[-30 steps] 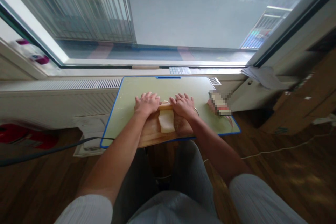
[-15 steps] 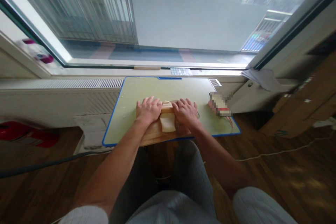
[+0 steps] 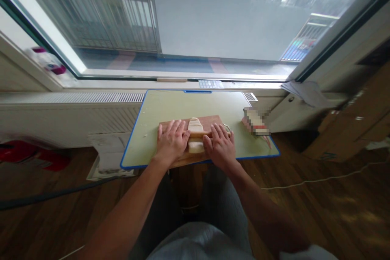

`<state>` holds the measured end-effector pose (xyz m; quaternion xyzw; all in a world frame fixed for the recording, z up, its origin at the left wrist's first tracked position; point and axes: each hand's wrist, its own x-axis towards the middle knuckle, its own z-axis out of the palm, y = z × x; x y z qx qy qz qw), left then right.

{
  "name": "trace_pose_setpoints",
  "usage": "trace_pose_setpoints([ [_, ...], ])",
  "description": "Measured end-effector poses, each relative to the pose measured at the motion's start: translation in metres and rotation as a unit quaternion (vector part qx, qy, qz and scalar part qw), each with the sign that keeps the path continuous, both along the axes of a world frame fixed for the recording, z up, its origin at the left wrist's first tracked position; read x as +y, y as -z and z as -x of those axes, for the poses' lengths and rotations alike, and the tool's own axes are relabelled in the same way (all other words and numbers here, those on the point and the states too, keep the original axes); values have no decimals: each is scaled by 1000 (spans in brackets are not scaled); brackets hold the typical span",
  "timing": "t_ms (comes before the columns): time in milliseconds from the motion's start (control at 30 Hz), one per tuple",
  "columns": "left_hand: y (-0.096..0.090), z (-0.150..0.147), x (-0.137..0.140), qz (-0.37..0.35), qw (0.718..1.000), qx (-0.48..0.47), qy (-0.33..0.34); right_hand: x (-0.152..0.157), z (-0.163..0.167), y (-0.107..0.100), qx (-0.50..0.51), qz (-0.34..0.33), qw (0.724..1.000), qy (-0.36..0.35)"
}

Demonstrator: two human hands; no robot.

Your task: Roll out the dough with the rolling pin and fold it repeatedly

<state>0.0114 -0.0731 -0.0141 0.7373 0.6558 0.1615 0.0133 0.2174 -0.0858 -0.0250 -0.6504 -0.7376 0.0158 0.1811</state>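
A wooden rolling pin (image 3: 199,134) lies crosswise over a flattened strip of pale dough (image 3: 195,125), which shows both beyond the pin and on its near side. My left hand (image 3: 172,140) grips the pin's left end from above, its fingers reaching forward over it. On the right end rests my right hand (image 3: 219,143), closed over the pin in the same way with the thumb alongside. Both pin ends are hidden under the hands. Beneath the dough is a wooden cutting board (image 3: 210,120) with a metal handle (image 3: 227,128) at its right.
A pale green, blue-rimmed table top (image 3: 170,103) bears the board. At its right edge lies a partly pixelated item (image 3: 257,122). Behind stand a radiator (image 3: 118,113) and window. A red fire extinguisher (image 3: 33,155) is at left, cardboard boxes (image 3: 347,118) at right.
Both hands have drawn the rolling pin toward me along the dough. More dough and board now show beyond the pin, and less dough on its near side.
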Motion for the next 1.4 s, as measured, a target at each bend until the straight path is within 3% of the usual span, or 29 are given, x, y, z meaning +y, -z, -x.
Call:
trace_pose_setpoints([
  [367,-2,-5,57,30,999,22,-33,61,5,-3,-31,17,999,4],
  [600,-19,-9,93,99,994,21,-51,100,10,-12,-65,60,996,12],
  [800,-24,-11,111,133,988,28,-68,113,10,-20,-74,89,993,10],
  [1100,-15,-11,78,91,994,32,-52,76,9,-12,-56,33,998,7],
  [1400,-6,-4,34,41,999,23,-19,31,4,-10,-14,35,999,13],
])
